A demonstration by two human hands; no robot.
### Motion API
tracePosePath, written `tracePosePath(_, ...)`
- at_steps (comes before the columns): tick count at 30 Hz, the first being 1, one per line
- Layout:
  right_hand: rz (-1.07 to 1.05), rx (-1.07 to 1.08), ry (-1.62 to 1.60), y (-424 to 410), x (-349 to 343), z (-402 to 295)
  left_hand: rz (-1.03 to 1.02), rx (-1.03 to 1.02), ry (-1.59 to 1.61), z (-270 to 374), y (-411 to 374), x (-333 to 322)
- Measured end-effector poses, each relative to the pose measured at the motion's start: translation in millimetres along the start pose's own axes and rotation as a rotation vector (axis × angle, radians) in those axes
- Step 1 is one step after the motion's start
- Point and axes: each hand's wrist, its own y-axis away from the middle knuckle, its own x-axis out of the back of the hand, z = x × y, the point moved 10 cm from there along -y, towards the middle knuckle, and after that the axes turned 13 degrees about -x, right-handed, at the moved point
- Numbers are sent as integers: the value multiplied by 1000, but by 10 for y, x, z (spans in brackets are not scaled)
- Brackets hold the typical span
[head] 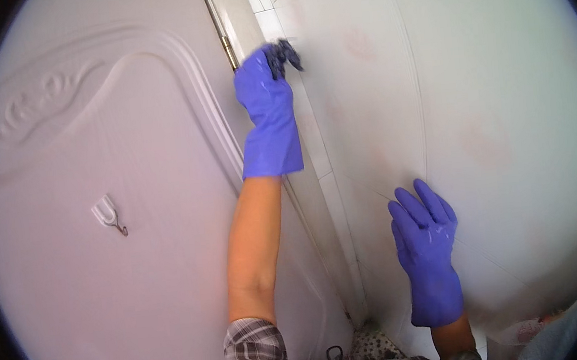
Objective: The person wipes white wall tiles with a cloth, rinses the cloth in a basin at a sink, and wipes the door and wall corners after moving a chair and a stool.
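My left hand point(263, 92), in a purple rubber glove, is raised at the door frame point(316, 203) just below a brass hinge point(229, 52). Its fingers are closed around a dark, crumpled cloth point(283, 58), which sticks out toward the tiled wall. The cloth is slightly blurred. Lower on the right, my right hand point(426, 235), in a matching glove, is against or close to the pale wall tiles point(376, 121). Its fingers point up, slightly apart, and no object shows in it. Whether it touches the wall is hard to tell.
A pale panelled door point(173, 272) with raised moulding fills the left side and bears a white adhesive hook point(109, 214). Speckled flooring point(372, 345) shows at the bottom, by the foot of the frame. A pinkish item point(525, 331) lies at the lower right, only partly visible.
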Motion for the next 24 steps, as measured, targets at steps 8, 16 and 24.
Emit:
tracePosePath(8,27,123,139,-97,1,-18,95,-305,-207,-57,-1134,-270)
tracePosePath(16,-211,-20,292,-73,-173,114,-87,-263,-574,-472,-1825,-719)
tracePosePath(24,-81,75,288,-128,377,-308,55,-597,-797,-51,-1948,-773)
